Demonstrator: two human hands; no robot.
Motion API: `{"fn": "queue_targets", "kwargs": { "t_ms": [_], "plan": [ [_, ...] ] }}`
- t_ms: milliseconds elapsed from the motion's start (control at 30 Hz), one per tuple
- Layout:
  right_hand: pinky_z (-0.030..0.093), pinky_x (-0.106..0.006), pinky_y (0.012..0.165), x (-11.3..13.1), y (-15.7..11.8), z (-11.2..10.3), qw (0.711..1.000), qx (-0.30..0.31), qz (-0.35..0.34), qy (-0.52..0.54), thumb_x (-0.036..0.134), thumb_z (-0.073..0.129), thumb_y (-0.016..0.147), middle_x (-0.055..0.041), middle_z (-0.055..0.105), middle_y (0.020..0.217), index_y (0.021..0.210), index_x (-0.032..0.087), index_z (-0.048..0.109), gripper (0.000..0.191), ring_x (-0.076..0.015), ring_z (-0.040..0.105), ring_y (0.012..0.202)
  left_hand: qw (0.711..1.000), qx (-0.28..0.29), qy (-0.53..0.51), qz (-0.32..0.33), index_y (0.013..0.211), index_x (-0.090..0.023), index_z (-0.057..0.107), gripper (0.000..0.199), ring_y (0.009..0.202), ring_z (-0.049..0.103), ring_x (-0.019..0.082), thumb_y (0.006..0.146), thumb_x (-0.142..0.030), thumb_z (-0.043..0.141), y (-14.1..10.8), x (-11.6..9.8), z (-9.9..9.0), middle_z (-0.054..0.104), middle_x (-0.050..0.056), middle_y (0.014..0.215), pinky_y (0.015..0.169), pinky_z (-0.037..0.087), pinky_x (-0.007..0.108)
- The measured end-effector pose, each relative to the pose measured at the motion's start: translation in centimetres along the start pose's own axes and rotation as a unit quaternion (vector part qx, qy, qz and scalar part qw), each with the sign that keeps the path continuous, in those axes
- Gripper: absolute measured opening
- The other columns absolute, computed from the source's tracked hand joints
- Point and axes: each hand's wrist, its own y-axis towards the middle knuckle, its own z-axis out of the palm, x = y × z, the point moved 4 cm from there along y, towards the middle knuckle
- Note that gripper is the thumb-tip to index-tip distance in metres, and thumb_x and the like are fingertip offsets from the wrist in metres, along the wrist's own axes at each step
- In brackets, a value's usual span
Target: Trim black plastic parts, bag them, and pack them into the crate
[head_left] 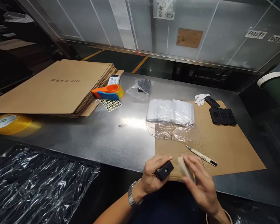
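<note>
My left hand [150, 177] is closed around a small black rectangular block [164, 171]; a round spot shows on the end facing me. A beige, rounded pad [185, 168] is pinched between the thumb and fingers of my right hand [203, 183], a little to the right of the block and apart from it. Both hands are over the near edge of a brown cardboard sheet [231, 152]. Just beyond my right hand, a slim craft knife [202, 156] with a pale handle lies on that sheet. The pad's exact kind cannot be made out.
Clear plastic bags [170, 112] lie in a stack beyond my hands. Several black blocks [222, 116] and a white glove [201, 99] are at the right. Leftward are flat cardboard [60, 87], a tape dispenser [109, 92], round stickers [110, 105] and a tape roll [10, 123].
</note>
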Motion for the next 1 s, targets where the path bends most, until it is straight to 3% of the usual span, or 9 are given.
{"fn": "queue_targets", "kwargs": {
  "t_ms": [133,300,433,600,667,733,800,867,1000],
  "plan": [
    [0.044,-0.045,0.090,4.8,1.3,-0.1,0.984,0.092,-0.149,-0.005,0.009,0.052,0.080,-0.0144,0.051,0.119,0.139,0.017,0.029,0.064,-0.0279,0.042,0.113,0.999,-0.002,0.014,0.038,0.115,-0.021,0.059,0.038,0.081,0.062,0.022,0.077,-0.020,0.055,-0.2,-0.4,-0.1,0.068,0.011,0.091,0.072,0.048,0.034],
    [0.045,-0.045,0.088,4.4,1.7,0.3,0.993,0.044,-0.109,-0.024,0.001,0.047,0.080,-0.0146,0.051,0.115,0.138,0.018,0.032,0.062,-0.0255,0.046,0.108,1.000,0.022,0.017,0.000,0.109,-0.021,0.063,0.036,0.075,0.062,0.021,0.073,-0.019,0.060,-0.7,-0.5,0.0,0.068,0.010,0.087,0.068,0.047,0.033],
    [0.045,-0.045,0.087,5.1,1.4,0.6,0.988,0.060,-0.143,-0.003,0.003,0.051,0.078,-0.0153,0.052,0.113,0.139,0.016,0.031,0.066,-0.0262,0.046,0.107,1.000,0.004,-0.006,-0.009,0.106,-0.020,0.065,0.031,0.073,0.062,0.023,0.077,-0.023,0.055,-0.8,-0.4,-0.1,0.069,0.011,0.085,0.066,0.047,0.034],
    [0.046,-0.042,0.087,3.0,1.8,0.8,0.994,0.030,-0.003,0.105,0.014,0.047,0.086,-0.0104,0.052,0.114,0.133,0.026,0.042,0.048,-0.0228,0.051,0.105,0.997,0.044,-0.033,-0.049,0.105,-0.019,0.065,0.033,0.077,0.062,0.023,0.072,-0.020,0.062,-0.8,-0.7,0.3,0.068,0.011,0.087,0.071,0.048,0.034],
    [0.047,-0.039,0.087,1.8,1.7,1.4,0.979,0.014,0.061,0.192,0.021,0.045,0.089,-0.0088,0.053,0.116,0.129,0.027,0.048,0.040,-0.0222,0.052,0.107,0.995,0.007,-0.071,-0.067,0.120,-0.020,0.056,0.047,0.097,0.059,0.026,0.074,-0.018,0.061,-0.9,-0.7,0.3,0.064,0.013,0.108,0.085,0.045,0.038],
    [0.046,-0.036,0.090,1.1,1.5,2.3,0.962,-0.003,0.105,0.253,0.025,0.044,0.090,-0.0079,0.053,0.118,0.126,0.027,0.051,0.036,-0.0215,0.052,0.110,0.987,-0.041,-0.131,-0.085,0.131,-0.021,0.045,0.057,0.118,0.047,0.029,0.076,-0.019,0.059,-1.1,-0.3,0.4,0.050,0.013,0.130,0.100,0.034,0.044],
    [0.045,-0.034,0.092,0.8,1.0,3.2,0.954,-0.009,0.132,0.271,0.027,0.045,0.090,-0.0076,0.053,0.120,0.125,0.026,0.052,0.036,-0.0212,0.051,0.112,0.965,-0.073,-0.224,-0.114,0.130,-0.021,0.046,0.054,0.126,0.038,0.030,0.078,-0.024,0.058,-1.3,0.3,0.7,0.038,0.010,0.140,0.106,0.024,0.047],
    [0.044,-0.034,0.093,0.5,0.4,3.9,0.953,-0.001,0.154,0.262,0.028,0.046,0.090,-0.0076,0.054,0.120,0.125,0.026,0.052,0.036,-0.0210,0.051,0.112,0.925,-0.106,-0.336,-0.145,0.124,-0.022,0.053,0.047,0.127,0.036,0.030,0.078,-0.028,0.058,-1.5,0.9,0.8,0.036,0.008,0.142,0.107,0.022,0.048],
    [0.043,-0.035,0.096,-0.5,-1.3,5.0,0.946,0.026,0.203,0.250,0.031,0.044,0.090,-0.0084,0.054,0.119,0.126,0.024,0.052,0.037,-0.0205,0.052,0.111,0.808,-0.159,-0.517,-0.234,0.117,-0.024,0.056,0.044,0.118,0.047,0.030,0.074,-0.030,0.062,-0.9,1.6,0.4,0.054,0.009,0.127,0.102,0.030,0.051]
  ]
}}
